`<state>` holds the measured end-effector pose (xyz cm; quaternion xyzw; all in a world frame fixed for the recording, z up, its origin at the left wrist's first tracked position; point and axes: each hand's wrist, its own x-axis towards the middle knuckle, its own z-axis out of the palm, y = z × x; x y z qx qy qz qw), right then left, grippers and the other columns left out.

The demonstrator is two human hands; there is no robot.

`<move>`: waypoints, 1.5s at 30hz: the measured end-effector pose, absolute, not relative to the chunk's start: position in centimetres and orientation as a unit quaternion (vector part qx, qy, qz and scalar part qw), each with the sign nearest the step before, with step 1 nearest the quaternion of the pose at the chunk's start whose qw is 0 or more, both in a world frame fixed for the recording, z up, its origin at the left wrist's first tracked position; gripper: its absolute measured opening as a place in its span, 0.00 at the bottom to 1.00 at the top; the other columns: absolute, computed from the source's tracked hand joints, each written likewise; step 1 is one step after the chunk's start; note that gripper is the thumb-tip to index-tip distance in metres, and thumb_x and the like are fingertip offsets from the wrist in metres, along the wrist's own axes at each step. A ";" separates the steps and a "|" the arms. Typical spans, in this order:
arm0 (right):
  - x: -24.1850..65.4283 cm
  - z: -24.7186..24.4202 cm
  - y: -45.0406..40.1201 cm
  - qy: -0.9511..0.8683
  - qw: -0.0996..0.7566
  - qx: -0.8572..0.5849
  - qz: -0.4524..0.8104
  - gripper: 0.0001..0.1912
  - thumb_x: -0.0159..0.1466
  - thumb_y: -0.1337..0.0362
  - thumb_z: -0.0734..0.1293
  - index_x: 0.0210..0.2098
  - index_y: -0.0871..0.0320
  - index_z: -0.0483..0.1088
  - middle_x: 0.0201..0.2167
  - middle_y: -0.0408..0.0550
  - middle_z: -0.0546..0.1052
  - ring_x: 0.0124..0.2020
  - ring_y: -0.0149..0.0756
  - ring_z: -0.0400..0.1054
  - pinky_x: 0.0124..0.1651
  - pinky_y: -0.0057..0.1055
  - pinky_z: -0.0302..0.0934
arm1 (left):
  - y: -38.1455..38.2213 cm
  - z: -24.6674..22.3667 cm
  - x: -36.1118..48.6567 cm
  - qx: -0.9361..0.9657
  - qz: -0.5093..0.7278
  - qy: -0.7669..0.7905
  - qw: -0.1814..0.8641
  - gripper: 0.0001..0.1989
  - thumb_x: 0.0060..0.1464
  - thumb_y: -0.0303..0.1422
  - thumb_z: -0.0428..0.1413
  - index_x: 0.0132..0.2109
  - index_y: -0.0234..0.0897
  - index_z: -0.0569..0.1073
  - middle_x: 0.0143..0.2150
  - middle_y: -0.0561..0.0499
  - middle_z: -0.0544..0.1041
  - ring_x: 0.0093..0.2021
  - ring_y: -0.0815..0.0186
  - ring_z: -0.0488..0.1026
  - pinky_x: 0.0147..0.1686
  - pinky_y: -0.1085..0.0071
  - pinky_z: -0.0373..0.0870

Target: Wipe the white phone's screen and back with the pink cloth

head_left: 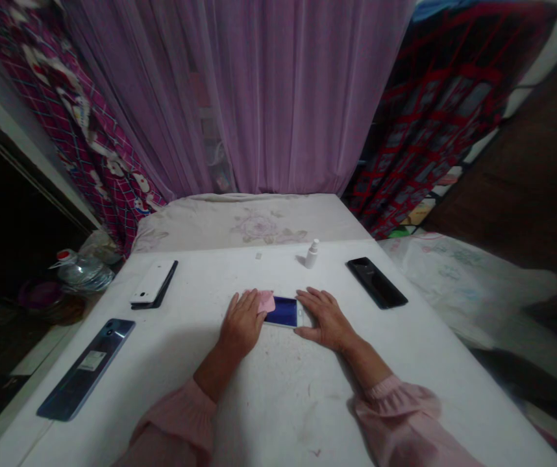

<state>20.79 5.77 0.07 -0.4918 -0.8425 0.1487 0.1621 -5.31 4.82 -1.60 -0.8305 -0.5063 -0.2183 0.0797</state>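
A white smartphone [283, 312] lies flat in the middle of the table, its dark blue screen facing up. My left hand [242, 322] holds a small pink cloth [267, 301] against the phone's left end, covering that part of the screen. At the opposite end, my right hand [324, 318] grips the phone between the thumb on the near edge and the fingers on the far edge. Beyond the phone stands a small white spray bottle [311, 255], upright, and to its left a tiny pale flat piece [258, 256] too small to name.
A black phone [376, 282] lies to the right on the white table [278, 402]. On the left are a white phone [152, 283] over a dark one and a larger blue-grey phone [88, 368]. A water bottle [85, 272] is beyond the left edge; purple curtains [278, 97] hang behind.
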 end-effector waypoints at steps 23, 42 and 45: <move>20.5 0.8 5.6 -0.841 0.149 -0.497 0.154 0.40 0.56 0.47 0.70 0.63 0.57 0.62 0.64 0.56 0.63 0.67 0.56 0.51 0.65 0.58 0.44 | 2.9 -1.7 -3.4 -0.843 -0.219 -0.487 0.064 0.24 0.65 0.34 0.45 0.65 0.31 0.59 0.62 0.37 0.69 0.64 0.52 0.63 0.62 0.47 0.59; 20.5 0.3 5.6 -0.842 0.166 -0.494 0.141 0.39 0.56 0.45 0.70 0.61 0.59 0.63 0.64 0.57 0.64 0.66 0.56 0.52 0.65 0.57 0.43 | 2.9 -0.6 0.4 -0.861 -0.193 -0.470 0.038 0.23 0.65 0.35 0.46 0.64 0.30 0.62 0.64 0.40 0.67 0.65 0.54 0.62 0.63 0.50 0.58; 20.5 0.4 5.6 -0.842 0.170 -0.491 0.143 0.40 0.56 0.46 0.70 0.62 0.60 0.63 0.64 0.58 0.64 0.67 0.55 0.52 0.65 0.56 0.43 | 0.5 -0.3 0.0 -0.872 -0.193 -0.450 0.022 0.24 0.65 0.34 0.46 0.66 0.32 0.59 0.64 0.42 0.67 0.66 0.55 0.60 0.64 0.51 0.57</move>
